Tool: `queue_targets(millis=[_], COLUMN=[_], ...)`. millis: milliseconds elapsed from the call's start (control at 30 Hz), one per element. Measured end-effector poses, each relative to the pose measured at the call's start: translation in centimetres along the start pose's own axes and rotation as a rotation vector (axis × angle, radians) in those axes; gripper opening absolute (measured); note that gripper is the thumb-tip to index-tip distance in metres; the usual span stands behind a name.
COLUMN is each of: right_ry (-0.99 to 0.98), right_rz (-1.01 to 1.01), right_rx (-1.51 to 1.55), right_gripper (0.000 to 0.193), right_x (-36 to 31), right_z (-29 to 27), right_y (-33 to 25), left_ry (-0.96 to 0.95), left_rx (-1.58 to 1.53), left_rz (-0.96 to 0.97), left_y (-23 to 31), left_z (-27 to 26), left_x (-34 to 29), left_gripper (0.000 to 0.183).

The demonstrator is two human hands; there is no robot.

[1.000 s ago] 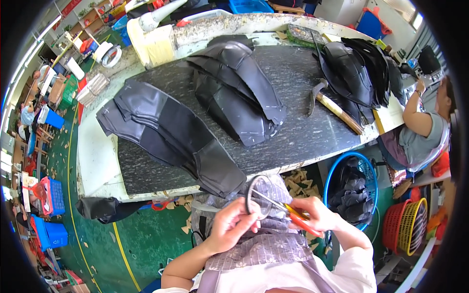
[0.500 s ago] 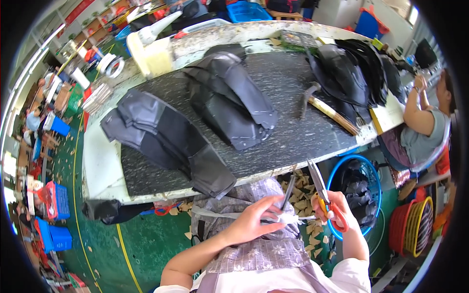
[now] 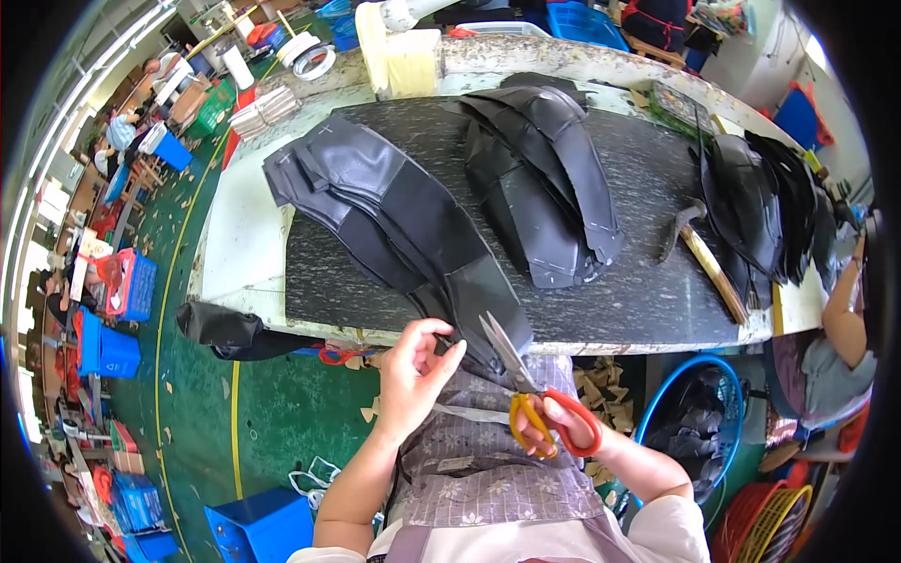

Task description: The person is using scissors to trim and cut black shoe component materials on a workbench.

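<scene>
Nearest: patterned apron [image 3: 465, 493] over the wearer's lap, white sleeves on both sides. Right hand [image 3: 565, 424] clamped on scissors [image 3: 524, 375], fingers and thumb through the yellow and red handle loops; blades slightly parted, aimed up and leftward. Left hand [image 3: 408, 380] raised just left of the scissors, thumb and forefinger near each other at the near end of the left black stack [image 3: 375, 206]; cannot tell whether they pinch it. Blade tips overlap this end in view; contact with the material not determinable. Stack consists of several layered black sheets, lying aslant with its near end past the edge of the surface [image 3: 648, 281]. Below the edge, right side: round blue basket [image 3: 650, 405] containing black pieces; tan scraps [image 3: 610, 387] on the green floor beside it. Left side: dark bundle [image 3: 221, 327] at the surface's left corner. Farther in, a second black stack [image 3: 544, 188] lies right of the first, apart from it. Hammer [image 3: 718, 272] with wooden handle rests farther right, next to a third black pile [image 3: 751, 206]. Co-worker's arm [image 3: 845, 310] at right rim. Far side: pale yellow wrapped block [image 3: 413, 70]; beyond it, blue tray [image 3: 584, 26].
</scene>
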State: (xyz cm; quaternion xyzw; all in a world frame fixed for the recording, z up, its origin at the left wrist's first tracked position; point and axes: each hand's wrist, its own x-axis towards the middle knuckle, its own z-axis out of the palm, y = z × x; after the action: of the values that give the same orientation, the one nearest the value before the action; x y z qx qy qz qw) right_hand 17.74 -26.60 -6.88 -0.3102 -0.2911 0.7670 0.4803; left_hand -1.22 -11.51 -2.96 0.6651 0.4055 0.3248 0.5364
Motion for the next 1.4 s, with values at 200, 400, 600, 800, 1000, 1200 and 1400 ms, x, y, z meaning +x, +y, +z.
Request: queue_targets(millis=[200, 400, 600, 800, 1000, 1200, 1400], right_ry=[-0.047, -0.132, -0.082, -0.069, -0.144, -0.167, -0.233], right_rz=[-0.045, 0.004, 0.040, 0.078, 0.089, 0.049, 0.147], right_rx=[0.093, 0.189, -0.010, 0.002, -0.065, 0.137, 0.158], right_gripper=[0.053, 0.057, 0.056, 0.055, 0.071, 0.080, 0.093], right_x=[0.8, 1.5, 0.3, -0.3, -2.4, -2.4, -2.0], right_z=[-1.7, -1.8, -2.3, -0.9, 1.6, 2.3, 1.7], right_y=[2.3, 1.8, 0.9, 0.8, 1.1, 3.5, 2.9], left_ry=[-0.017, 0.246, 0.341, 0.067, 0.093, 0.030, 0.012], left_rx=[-0.329, -0.113, 0.397, -0.612, -0.621, -0.743, -0.792], left_rz=[-0.191, 0.005, 0.420, -0.180, -0.051, -0.101, -0.129], left_y=[-1.2, -2.7, 0.1, 0.9, -1.7, -2.4, -2.8], left_z=[1.4, 3.3, 2.2, 1.2, 2.2, 1.9, 1.0], left_x=[-1.5, -1.4, -1.7, -2.7, -2.4, -1.7, -1.6], left_gripper=[0.026, 0.023, 0.018, 0.014, 0.013, 0.018, 0.018])
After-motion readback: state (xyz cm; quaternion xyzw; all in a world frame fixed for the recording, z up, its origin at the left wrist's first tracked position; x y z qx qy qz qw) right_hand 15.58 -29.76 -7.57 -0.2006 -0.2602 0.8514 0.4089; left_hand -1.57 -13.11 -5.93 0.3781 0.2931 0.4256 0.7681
